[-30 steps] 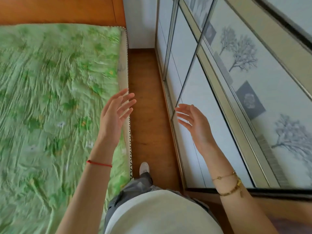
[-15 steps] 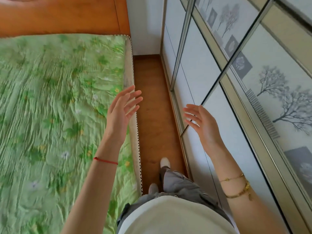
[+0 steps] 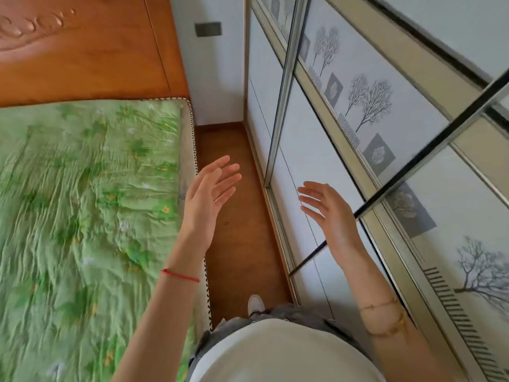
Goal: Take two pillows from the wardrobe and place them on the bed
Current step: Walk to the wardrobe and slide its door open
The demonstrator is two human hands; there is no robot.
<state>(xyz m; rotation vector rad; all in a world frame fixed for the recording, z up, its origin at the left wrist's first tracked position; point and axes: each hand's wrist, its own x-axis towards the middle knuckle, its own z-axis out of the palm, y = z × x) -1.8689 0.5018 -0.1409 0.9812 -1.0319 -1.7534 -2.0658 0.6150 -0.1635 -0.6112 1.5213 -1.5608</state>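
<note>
Both hands (image 3: 205, 199) (image 3: 329, 213) raised, fingers spread

Bed (image 3: 82, 216): green floral sheet, black-and-white zigzag edging. Headboard (image 3: 82, 56): orange-brown wood. Floor (image 3: 242, 230): brown wood. Wardrobe doors (image 3: 366, 111): pale grey with bare black trees and grey squares. Left wrist: red string (image 3: 180, 275).

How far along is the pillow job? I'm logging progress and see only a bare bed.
Nothing looks done: the green floral bedspread carries no pillows. In hand: nothing, the left hand and right hand are both open and empty, raised in the wooden-floored aisle. Left: open the sliding tree-print wardrobe doors, which look shut, and fetch both pillows.
</note>
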